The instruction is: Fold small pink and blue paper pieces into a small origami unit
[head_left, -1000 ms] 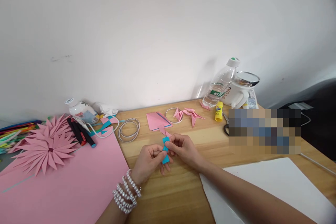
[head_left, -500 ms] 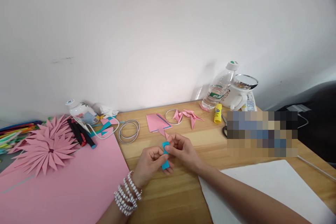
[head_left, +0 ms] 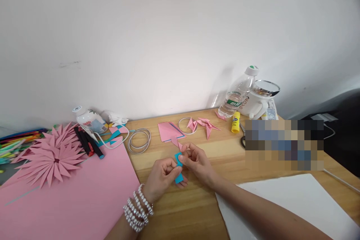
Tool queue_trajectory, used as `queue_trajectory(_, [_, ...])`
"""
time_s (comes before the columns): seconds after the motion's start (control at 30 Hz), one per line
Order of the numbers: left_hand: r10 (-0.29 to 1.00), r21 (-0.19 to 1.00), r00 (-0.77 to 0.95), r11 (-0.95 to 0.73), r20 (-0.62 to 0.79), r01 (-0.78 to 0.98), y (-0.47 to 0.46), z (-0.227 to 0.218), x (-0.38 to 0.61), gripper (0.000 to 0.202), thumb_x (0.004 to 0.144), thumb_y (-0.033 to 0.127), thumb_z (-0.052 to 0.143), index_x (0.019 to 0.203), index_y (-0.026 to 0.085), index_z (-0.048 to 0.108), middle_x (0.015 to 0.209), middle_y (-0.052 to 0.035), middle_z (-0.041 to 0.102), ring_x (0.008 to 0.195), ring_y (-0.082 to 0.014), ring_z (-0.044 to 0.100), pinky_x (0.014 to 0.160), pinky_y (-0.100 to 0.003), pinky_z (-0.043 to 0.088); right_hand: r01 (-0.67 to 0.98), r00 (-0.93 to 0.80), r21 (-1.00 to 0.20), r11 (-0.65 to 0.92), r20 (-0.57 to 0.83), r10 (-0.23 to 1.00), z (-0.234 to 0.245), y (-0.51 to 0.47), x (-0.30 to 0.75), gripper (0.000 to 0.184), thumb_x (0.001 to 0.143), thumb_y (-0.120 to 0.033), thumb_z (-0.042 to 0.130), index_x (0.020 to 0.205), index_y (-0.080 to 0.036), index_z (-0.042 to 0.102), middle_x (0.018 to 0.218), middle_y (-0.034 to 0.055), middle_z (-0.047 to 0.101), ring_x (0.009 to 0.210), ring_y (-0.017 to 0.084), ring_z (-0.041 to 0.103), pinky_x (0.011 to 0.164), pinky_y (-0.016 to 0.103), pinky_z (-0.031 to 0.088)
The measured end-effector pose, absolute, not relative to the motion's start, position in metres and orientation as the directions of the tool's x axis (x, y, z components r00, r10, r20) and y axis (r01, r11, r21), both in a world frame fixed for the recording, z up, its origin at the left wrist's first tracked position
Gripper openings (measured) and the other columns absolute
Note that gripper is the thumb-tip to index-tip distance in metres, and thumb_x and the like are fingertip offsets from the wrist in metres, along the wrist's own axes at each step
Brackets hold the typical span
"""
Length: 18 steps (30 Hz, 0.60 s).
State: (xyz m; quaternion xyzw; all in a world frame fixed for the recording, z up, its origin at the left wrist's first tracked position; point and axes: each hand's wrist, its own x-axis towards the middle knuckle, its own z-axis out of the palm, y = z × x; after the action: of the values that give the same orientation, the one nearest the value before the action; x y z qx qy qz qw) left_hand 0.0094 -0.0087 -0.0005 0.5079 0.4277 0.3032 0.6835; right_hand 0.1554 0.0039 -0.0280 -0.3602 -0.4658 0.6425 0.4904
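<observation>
- The blue paper strip (head_left: 178, 178) is held in the air in front of you, above the worktop (head_left: 157, 213), between your two hands.
- Your left hand (head_left: 161, 176) has its fingers pressed together on the strip around its middle, with no gap except the paper.
- Your right hand (head_left: 198, 163) pinches the upper part of the strip in the same way; what its fingers do behind the paper, I cannot tell.
- The strip is narrow, so if your hands twist against each other, it may crease in a wrong place or tear; if one pinch becomes loose, it may slip out.
- Just beyond your fingers lies a pink folded piece (head_left: 176, 142); a careless push of the right hand could bend it.
- Farther back are pink sheets (head_left: 167, 131) and folded pink shapes (head_left: 208, 124), which a wide reach could crush.
- Your right forearm passes over the white sheet (head_left: 281, 202); leaning there could drag it.
- On your left, the bracelets (head_left: 137, 210) are near the large pink sheet (head_left: 70, 210) and might catch its edge.
</observation>
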Motion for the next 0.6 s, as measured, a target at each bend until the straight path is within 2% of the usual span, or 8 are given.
queue_trajectory(0.13, [0.845, 0.952, 0.464, 0.307, -0.267, -0.01, -0.0099, 0.0004, 0.0099, 0.028, 0.071, 0.038, 0.06, 0.063, 0.014, 0.049, 0.057, -0.0062, 0.067, 0.052, -0.018, 0.064, 0.05, -0.029, 0.052, -0.33, -0.306, -0.936, -0.122, -0.016, 0.952, -0.0245, 0.004, 0.1542, 0.027, 0.072, -0.041, 0.06, 0.073, -0.019, 0.044, 0.051, -0.0083, 0.036, 0.043, 0.005, 0.03, 0.042, 0.018, 0.024])
queue_trajectory(0.23, [0.858, 0.945, 0.427, 0.326, -0.285, -0.025, -0.0096, -0.0011, 0.0099, 0.027, 0.07, 0.038, 0.061, 0.064, 0.014, 0.05, 0.058, -0.0063, 0.067, 0.051, -0.0174, 0.064, 0.048, -0.028, 0.052, -0.332, -0.322, -0.934, -0.136, -0.023, 0.946, -0.0244, 0.0072, 0.1543, 0.03, 0.074, -0.044, 0.056, 0.087, -0.02, 0.045, 0.049, -0.0095, 0.036, 0.039, 0.005, 0.029, 0.039, 0.017, 0.023])
queue_trajectory(0.3, [0.873, 0.945, 0.388, 0.326, -0.297, -0.009, -0.0087, -0.0026, 0.0102, 0.027, 0.07, 0.038, 0.061, 0.064, 0.013, 0.051, 0.057, -0.006, 0.067, 0.048, -0.0159, 0.062, 0.047, -0.027, 0.051, -0.309, -0.308, -0.944, -0.115, -0.015, 0.951, -0.0256, 0.0093, 0.1544, 0.034, 0.074, -0.045, 0.055, 0.094, -0.02, 0.045, 0.049, -0.0096, 0.039, 0.038, 0.005, 0.033, 0.039, 0.017, 0.027])
queue_trajectory(0.43, [0.898, 0.961, 0.345, 0.266, -0.274, 0.07, -0.0071, -0.0047, 0.0114, 0.028, 0.07, 0.038, 0.061, 0.064, 0.012, 0.054, 0.056, -0.0046, 0.065, 0.047, -0.0129, 0.06, 0.046, -0.023, 0.049, -0.235, -0.399, -0.966, -0.111, -0.008, 0.917, -0.027, 0.0091, 0.1541, 0.034, 0.065, -0.046, 0.064, 0.075, -0.018, 0.048, 0.052, -0.0053, 0.051, 0.043, 0.009, 0.047, 0.045, 0.022, 0.038])
queue_trajectory(0.5, [0.894, 0.965, 0.362, 0.243, -0.262, 0.098, -0.0073, -0.005, 0.0115, 0.028, 0.07, 0.038, 0.06, 0.065, 0.011, 0.055, 0.058, -0.0053, 0.065, 0.048, -0.0128, 0.06, 0.047, -0.023, 0.049, -0.225, -0.424, -0.967, -0.118, -0.012, 0.906, -0.0257, 0.007, 0.1543, 0.034, 0.063, -0.046, 0.065, 0.069, -0.017, 0.048, 0.05, -0.0047, 0.051, 0.042, 0.009, 0.048, 0.046, 0.023, 0.038])
queue_trajectory(0.6, [0.884, 0.968, 0.395, 0.225, -0.25, 0.11, -0.0089, -0.0047, 0.0107, 0.029, 0.071, 0.04, 0.058, 0.066, 0.011, 0.055, 0.059, -0.0061, 0.065, 0.049, -0.0139, 0.061, 0.048, -0.025, 0.05, -0.236, -0.407, -0.963, -0.13, -0.023, 0.913, -0.0231, 0.0042, 0.1553, 0.035, 0.063, -0.047, 0.066, 0.068, -0.016, 0.05, 0.049, -0.0048, 0.05, 0.041, 0.008, 0.045, 0.044, 0.021, 0.036])
